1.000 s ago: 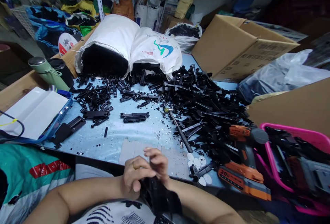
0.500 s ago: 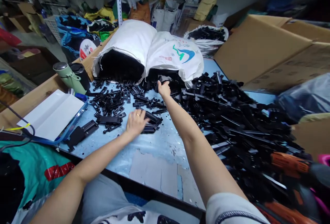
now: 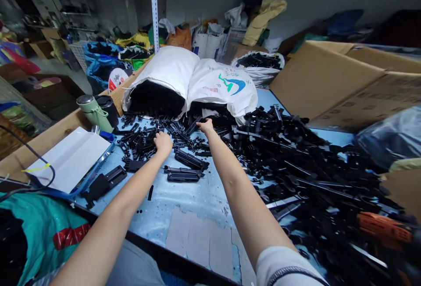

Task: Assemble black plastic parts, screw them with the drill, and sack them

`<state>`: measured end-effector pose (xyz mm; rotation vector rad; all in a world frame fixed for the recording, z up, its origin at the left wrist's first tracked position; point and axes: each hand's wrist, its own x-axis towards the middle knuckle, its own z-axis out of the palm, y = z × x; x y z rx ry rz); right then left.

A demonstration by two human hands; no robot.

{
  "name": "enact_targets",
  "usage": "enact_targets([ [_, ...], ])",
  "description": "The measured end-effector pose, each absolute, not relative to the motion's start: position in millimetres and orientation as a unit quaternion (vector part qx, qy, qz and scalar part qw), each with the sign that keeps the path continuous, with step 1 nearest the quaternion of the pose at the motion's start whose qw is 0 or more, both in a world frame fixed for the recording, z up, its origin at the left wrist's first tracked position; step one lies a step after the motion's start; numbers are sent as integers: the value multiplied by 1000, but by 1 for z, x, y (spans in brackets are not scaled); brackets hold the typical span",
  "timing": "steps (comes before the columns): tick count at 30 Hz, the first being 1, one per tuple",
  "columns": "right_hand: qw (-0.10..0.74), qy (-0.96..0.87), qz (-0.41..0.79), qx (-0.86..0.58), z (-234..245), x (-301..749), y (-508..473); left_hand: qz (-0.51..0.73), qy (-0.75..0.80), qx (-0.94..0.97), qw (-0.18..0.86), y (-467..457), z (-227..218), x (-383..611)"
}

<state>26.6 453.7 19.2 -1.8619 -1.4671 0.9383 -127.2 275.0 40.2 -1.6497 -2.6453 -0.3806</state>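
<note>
My right hand (image 3: 205,126) is at the mouth of the right white sack (image 3: 226,80), thumb and fingers closed on a long black plastic part (image 3: 193,125) that points down and left. My left hand (image 3: 163,144) reaches into the heap of small black parts (image 3: 140,139), its fingers curled together. Whatever they pinch is hidden among the dark pieces. Just in front of my hands, several long black channel-shaped parts (image 3: 184,174) lie side by side on the blue tabletop (image 3: 158,209).
A big pile of black parts (image 3: 305,163) covers the right side, with an orange power tool (image 3: 383,227) on it. Behind stands a cardboard box (image 3: 329,84). At left are a green flask (image 3: 95,112), a dark cup (image 3: 108,109) and a white sheet on a tray (image 3: 70,159).
My left hand has moved from the channel-shaped parts up and left to the small-parts heap. My right hand has drawn a black part leftward from the sack mouth. The view has shifted slightly.
</note>
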Motion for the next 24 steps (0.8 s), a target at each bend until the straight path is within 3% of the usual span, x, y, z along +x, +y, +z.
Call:
enact_targets([
  [4,290,-542,307,-726,23,22,443,-353,-726,-586,68,228,61,-122],
  [7,282,-543,283,-738,28,11,440,-480,-617,-622,47,180,72,-106],
  [13,274,-556,274,-735,35,-7,434,-411,-575,-696,-127,108,75,-70],
  [18,316,-597,251,-693,56,17,414,-388,-598,-665,-225,90,60,-71],
  [22,320,-675,208,-631,64,57,347,-388,-660,-590,-258,73,50,-79],
  [24,275,-773,153,-551,53,81,283,-392,-675,-561,-276,62,47,-81],
])
